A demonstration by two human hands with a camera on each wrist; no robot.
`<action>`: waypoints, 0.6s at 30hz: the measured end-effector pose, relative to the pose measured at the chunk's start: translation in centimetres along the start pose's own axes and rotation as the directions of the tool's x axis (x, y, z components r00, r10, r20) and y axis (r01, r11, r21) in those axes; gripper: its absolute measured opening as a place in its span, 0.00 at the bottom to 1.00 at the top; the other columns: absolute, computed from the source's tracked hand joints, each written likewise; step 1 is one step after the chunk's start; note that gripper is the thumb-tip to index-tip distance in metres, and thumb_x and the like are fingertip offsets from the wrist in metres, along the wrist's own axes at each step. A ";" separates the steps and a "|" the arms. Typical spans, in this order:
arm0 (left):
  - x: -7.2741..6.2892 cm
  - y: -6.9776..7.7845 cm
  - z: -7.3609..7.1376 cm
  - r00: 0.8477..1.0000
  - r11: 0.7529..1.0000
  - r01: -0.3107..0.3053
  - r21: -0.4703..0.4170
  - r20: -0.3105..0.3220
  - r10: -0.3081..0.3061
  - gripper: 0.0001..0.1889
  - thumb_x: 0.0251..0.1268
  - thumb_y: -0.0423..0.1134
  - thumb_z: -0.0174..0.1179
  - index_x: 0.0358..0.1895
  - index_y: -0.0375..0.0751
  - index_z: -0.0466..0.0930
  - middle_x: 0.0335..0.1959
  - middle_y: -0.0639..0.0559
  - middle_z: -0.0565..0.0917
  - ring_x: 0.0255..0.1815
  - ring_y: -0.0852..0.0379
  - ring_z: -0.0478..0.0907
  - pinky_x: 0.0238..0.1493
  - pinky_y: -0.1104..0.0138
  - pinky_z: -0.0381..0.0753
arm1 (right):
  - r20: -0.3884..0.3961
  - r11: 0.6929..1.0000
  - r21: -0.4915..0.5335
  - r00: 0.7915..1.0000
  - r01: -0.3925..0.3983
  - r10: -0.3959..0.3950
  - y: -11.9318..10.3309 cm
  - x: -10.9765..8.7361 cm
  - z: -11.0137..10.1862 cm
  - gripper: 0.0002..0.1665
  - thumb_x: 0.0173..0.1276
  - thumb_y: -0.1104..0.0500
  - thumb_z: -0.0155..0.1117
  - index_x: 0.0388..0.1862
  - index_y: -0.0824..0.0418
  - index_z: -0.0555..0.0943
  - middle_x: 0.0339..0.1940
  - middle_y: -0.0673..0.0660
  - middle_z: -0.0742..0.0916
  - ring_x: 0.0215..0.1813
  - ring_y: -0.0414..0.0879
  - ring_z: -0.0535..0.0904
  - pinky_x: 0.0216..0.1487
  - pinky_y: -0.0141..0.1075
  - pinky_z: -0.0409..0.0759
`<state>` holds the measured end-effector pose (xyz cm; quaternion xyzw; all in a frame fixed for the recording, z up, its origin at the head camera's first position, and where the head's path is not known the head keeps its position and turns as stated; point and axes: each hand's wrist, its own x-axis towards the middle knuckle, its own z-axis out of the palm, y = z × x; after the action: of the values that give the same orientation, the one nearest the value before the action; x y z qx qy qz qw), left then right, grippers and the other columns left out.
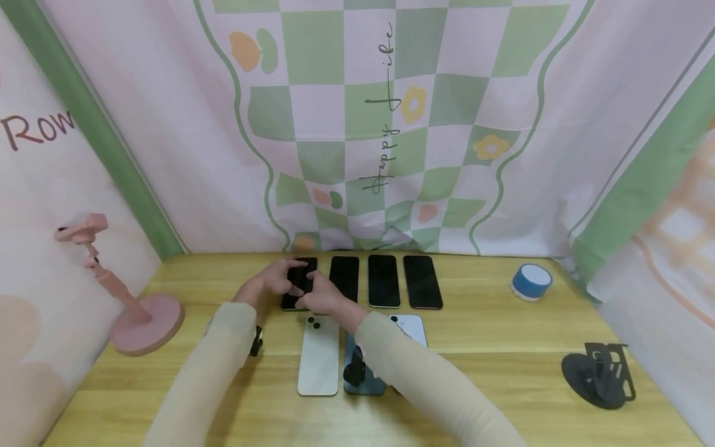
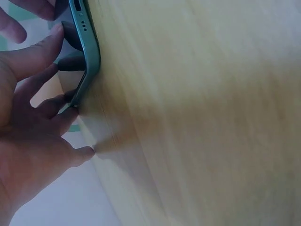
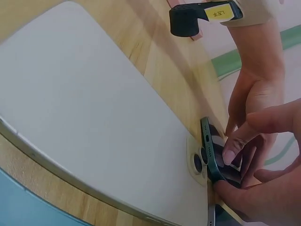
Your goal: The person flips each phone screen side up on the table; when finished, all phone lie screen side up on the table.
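A dark-screened phone with a green frame (image 1: pixel 301 280) lies face up at the left end of the back row. My left hand (image 1: pixel 274 277) grips it from the left, thumb over the screen and fingertips at the edge (image 2: pixel 88 42). From the right, my right hand (image 1: pixel 325 297) holds its lower corner, seen at the right of the right wrist view. Three more black-screened phones (image 1: pixel 344 274) (image 1: pixel 383 280) (image 1: pixel 422 282) lie beside it. Nearer me, a white phone (image 1: pixel 318 366) lies face down, next to a blue phone (image 1: pixel 368 386) and another white phone (image 1: pixel 414 327), both partly hidden by my right arm.
A pink stand (image 1: pixel 146 323) stands at the left of the wooden table (image 1: pixel 475 385). To the right are a blue and white round object (image 1: pixel 530 282) and a black folding stand (image 1: pixel 600 375). A patterned curtain (image 1: pixel 368 124) hangs behind the table.
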<state>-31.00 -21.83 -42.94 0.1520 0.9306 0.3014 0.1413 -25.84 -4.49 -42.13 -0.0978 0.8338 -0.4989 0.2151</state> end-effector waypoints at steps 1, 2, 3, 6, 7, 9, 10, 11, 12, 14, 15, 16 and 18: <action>0.0 0.0 0.0 1.000 1.000 0.003 -0.001 0.002 -0.003 0.39 0.61 0.33 0.72 0.76 0.31 0.67 0.82 0.24 0.56 0.81 0.26 0.58 0.81 0.40 0.62 | 0.005 1.000 0.004 1.000 -0.001 0.001 0.0 0.0 -0.1 0.45 0.68 0.62 0.68 0.80 0.64 0.60 0.74 0.68 0.77 0.63 0.58 0.79 0.71 0.54 0.76; 0.0 0.1 0.0 1.000 1.000 0.003 0.003 0.002 -0.003 0.39 0.61 0.34 0.72 0.76 0.31 0.67 0.82 0.24 0.55 0.81 0.25 0.57 0.81 0.40 0.61 | 0.007 1.000 0.005 1.000 -0.003 0.003 0.0 -0.1 -0.1 0.45 0.68 0.62 0.68 0.80 0.64 0.60 0.75 0.68 0.76 0.65 0.58 0.78 0.73 0.55 0.75; 0.1 0.1 0.0 1.000 1.000 0.003 0.005 0.002 -0.003 0.39 0.62 0.34 0.72 0.76 0.31 0.67 0.82 0.24 0.54 0.82 0.25 0.56 0.81 0.40 0.60 | 0.010 1.000 0.007 1.000 -0.005 0.005 0.1 -0.1 -0.1 0.45 0.69 0.62 0.68 0.81 0.64 0.60 0.75 0.68 0.76 0.66 0.59 0.78 0.74 0.56 0.74; 0.1 0.4 0.1 1.000 0.999 0.011 0.050 -0.001 -0.011 0.39 0.62 0.35 0.72 0.76 0.32 0.67 0.82 0.24 0.54 0.82 0.25 0.56 0.81 0.39 0.60 | -0.001 1.000 0.002 1.000 -0.012 0.012 0.2 -0.1 -0.2 0.43 0.69 0.62 0.68 0.80 0.64 0.61 0.76 0.67 0.75 0.70 0.60 0.76 0.75 0.56 0.73; 0.1 0.5 0.2 1.000 0.997 0.017 0.078 -0.003 -0.017 0.39 0.62 0.36 0.72 0.76 0.33 0.67 0.82 0.25 0.54 0.81 0.26 0.57 0.81 0.37 0.60 | -0.005 1.000 0.006 1.000 -0.015 0.015 0.3 0.0 -0.2 0.43 0.70 0.62 0.68 0.80 0.64 0.62 0.77 0.67 0.75 0.71 0.61 0.76 0.74 0.56 0.74; 0.1 0.9 0.2 0.999 0.989 0.035 0.144 -0.008 -0.034 0.39 0.63 0.38 0.72 0.77 0.35 0.67 0.83 0.27 0.55 0.81 0.27 0.59 0.80 0.33 0.57 | -0.010 1.000 0.014 1.000 -0.021 0.021 0.4 0.0 -0.3 0.41 0.70 0.62 0.67 0.79 0.64 0.63 0.77 0.67 0.74 0.73 0.61 0.75 0.75 0.56 0.74; 0.0 1.1 0.3 0.999 0.982 0.047 0.181 -0.012 -0.046 0.39 0.63 0.39 0.72 0.77 0.37 0.68 0.83 0.28 0.55 0.81 0.27 0.60 0.79 0.31 0.56 | -0.012 1.000 0.015 1.000 -0.022 0.022 0.4 -0.1 -0.4 0.41 0.71 0.61 0.67 0.79 0.64 0.63 0.77 0.67 0.74 0.74 0.61 0.74 0.75 0.56 0.73; 0.0 1.3 0.3 0.998 0.974 0.063 0.216 -0.017 -0.061 0.40 0.63 0.41 0.72 0.77 0.39 0.67 0.83 0.30 0.56 0.81 0.29 0.60 0.79 0.29 0.53 | -0.012 1.000 0.014 1.000 -0.021 0.021 0.4 -0.1 -0.5 0.40 0.71 0.60 0.66 0.79 0.64 0.64 0.78 0.67 0.74 0.75 0.60 0.73 0.76 0.56 0.73; 0.0 1.7 0.3 0.997 0.967 0.078 0.243 -0.021 -0.075 0.40 0.63 0.42 0.72 0.78 0.40 0.67 0.84 0.31 0.56 0.82 0.30 0.60 0.79 0.27 0.51 | -0.011 1.000 0.011 1.000 -0.016 0.016 0.5 -0.2 -0.7 0.40 0.72 0.60 0.66 0.79 0.63 0.64 0.78 0.66 0.74 0.75 0.60 0.73 0.76 0.56 0.73; -0.1 2.3 0.3 0.995 0.948 0.094 0.304 -0.039 -0.087 0.42 0.60 0.42 0.73 0.78 0.42 0.67 0.83 0.32 0.58 0.83 0.32 0.60 0.79 0.26 0.48 | -0.019 1.000 -0.027 1.000 0.011 -0.012 0.6 -0.7 -1.3 0.38 0.73 0.58 0.64 0.79 0.63 0.64 0.78 0.66 0.74 0.76 0.60 0.72 0.76 0.56 0.72; -0.2 2.7 0.4 0.995 0.938 0.098 0.332 -0.053 -0.085 0.42 0.59 0.41 0.74 0.78 0.42 0.67 0.83 0.33 0.60 0.83 0.33 0.60 0.79 0.27 0.49 | -0.021 0.998 -0.059 0.999 0.034 -0.035 0.7 -1.0 -1.7 0.38 0.73 0.58 0.62 0.79 0.62 0.65 0.78 0.65 0.74 0.75 0.59 0.73 0.75 0.55 0.74; -0.2 3.1 0.5 0.995 0.929 0.092 0.358 -0.068 -0.072 0.42 0.58 0.40 0.73 0.78 0.42 0.68 0.82 0.33 0.61 0.83 0.33 0.61 0.79 0.28 0.51 | -0.022 0.993 -0.098 0.998 0.059 -0.062 0.7 -1.4 -2.3 0.37 0.74 0.57 0.61 0.79 0.62 0.65 0.79 0.64 0.74 0.71 0.61 0.77 0.72 0.54 0.76; -0.3 4.1 0.8 0.996 0.914 0.062 0.400 -0.090 -0.028 0.41 0.57 0.39 0.73 0.77 0.42 0.69 0.81 0.34 0.64 0.82 0.34 0.63 0.78 0.29 0.55 | -0.018 0.976 -0.183 0.992 0.120 -0.125 0.9 -2.3 -3.5 0.35 0.76 0.58 0.57 0.79 0.62 0.65 0.79 0.64 0.74 0.65 0.60 0.80 0.65 0.51 0.79</action>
<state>-29.63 -18.37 -41.09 0.1436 0.9810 0.1064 0.0756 -25.30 -0.43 -40.86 -0.1607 0.8713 -0.4345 0.1618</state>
